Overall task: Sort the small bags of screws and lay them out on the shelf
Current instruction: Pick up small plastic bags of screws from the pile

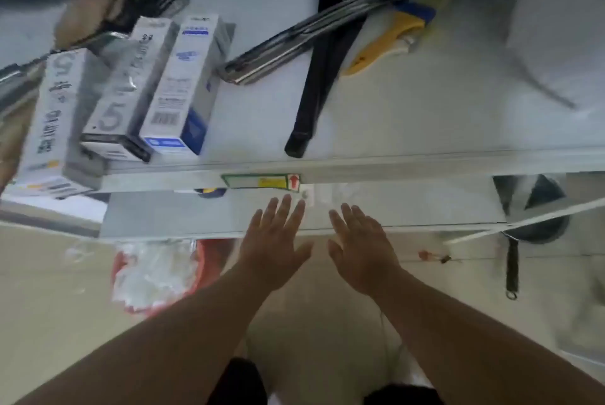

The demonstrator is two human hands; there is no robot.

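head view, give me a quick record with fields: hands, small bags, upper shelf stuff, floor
left hand: left hand flat, fingers straight, reaching over the lower shelf, holding nothing
right hand: right hand the same, beside it
small bags: clear small bags lie just beyond the fingertips; contents too blurred to tell
upper shelf: three white boxes at left, metal tongs, black handle, yellow-handled tool
floor: red basin holding clear plastic bags

Head view looks steeply down, close over the shelf (393, 161) edge; somewhat blurred.
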